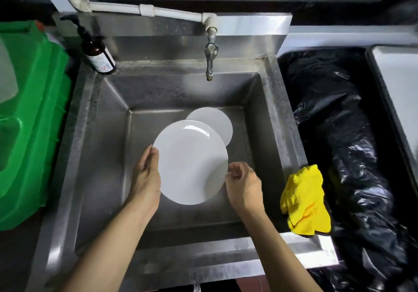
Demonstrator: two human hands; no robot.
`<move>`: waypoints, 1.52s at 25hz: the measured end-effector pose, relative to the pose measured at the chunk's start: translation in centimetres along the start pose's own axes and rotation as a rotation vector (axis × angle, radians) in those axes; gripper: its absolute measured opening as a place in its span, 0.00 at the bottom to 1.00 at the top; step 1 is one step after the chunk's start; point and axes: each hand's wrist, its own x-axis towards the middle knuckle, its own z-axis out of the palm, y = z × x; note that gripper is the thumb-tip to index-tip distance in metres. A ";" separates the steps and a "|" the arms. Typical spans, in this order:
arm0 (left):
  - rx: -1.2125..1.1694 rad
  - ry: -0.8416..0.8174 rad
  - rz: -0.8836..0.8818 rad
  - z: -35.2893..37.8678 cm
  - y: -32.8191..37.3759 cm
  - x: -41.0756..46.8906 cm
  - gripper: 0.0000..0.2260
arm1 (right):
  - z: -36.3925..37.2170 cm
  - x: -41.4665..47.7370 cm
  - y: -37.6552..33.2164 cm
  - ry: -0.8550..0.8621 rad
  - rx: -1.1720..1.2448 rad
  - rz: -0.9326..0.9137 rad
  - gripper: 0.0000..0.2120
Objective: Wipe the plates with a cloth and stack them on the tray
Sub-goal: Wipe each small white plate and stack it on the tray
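A white plate (191, 162) is held tilted above the steel sink (90, 119). My left hand (146, 179) grips its left rim and my right hand (243, 184) pinches its right rim. A second white plate (214, 122) lies on the sink floor behind it, partly hidden by the held plate. A yellow cloth (304, 201) is draped over the sink's right rim, a little to the right of my right hand and apart from it. A grey tray (398, 83) sits at the far right edge of the view.
A tap (210, 56) hangs over the back of the sink. A brown pump bottle (96, 49) stands at the back left corner. A green plastic bin (31, 119) is on the left. A bin lined with a black bag (343, 133) is between the sink and the tray.
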 end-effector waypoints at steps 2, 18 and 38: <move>0.069 -0.037 0.069 0.7 0.3 -0.7 0.15 | -1.0 0.1 0.6 0.030 0.008 -0.010 0.11; 0.094 -0.145 0.028 3.5 1.6 -2.9 0.10 | -6.9 0.5 7.9 0.507 -0.422 -0.220 0.29; -0.041 -0.110 0.059 5.4 5.7 -5.8 0.07 | -10.0 1.1 6.3 0.382 -0.013 -0.280 0.35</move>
